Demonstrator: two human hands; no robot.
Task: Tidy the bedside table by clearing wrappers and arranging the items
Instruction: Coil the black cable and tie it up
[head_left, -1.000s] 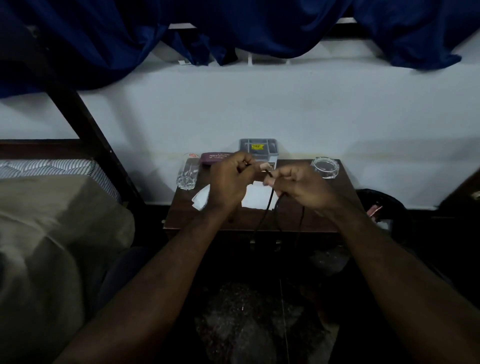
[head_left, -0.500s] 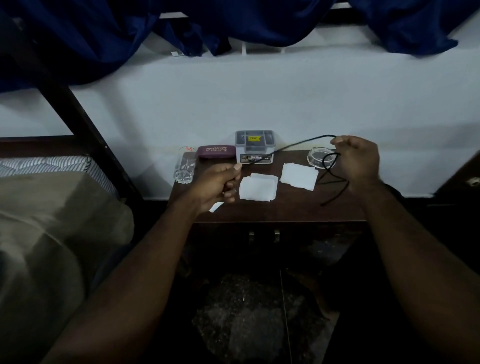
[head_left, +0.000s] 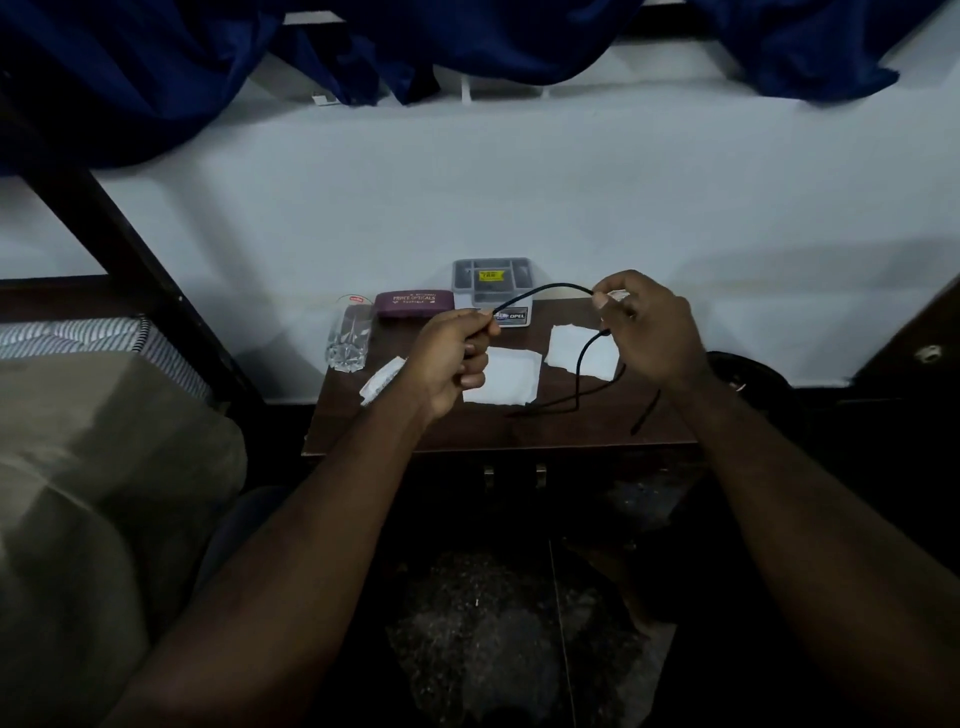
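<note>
Head view: pinching one end of the black cable (head_left: 545, 287) with the left hand (head_left: 448, 358), clutching the rest in the right hand (head_left: 653, 332) — holding it stretched just over the bedside table (head_left: 519, 432), probably to loop it tidy. Leaving white wrappers (head_left: 505, 376) flat underneath — not cleared yet.

Dim white wall (head_left: 519, 197) under draped blue curtains (head_left: 130, 67), striped mattress (head_left: 67, 332) at left, dark floor (head_left: 493, 634) below

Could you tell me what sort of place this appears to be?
Most likely a bedroom or dorm room: a small bedside table stands by the wall next to a striped mattress and dark bed frame, with blue curtains above.
</note>
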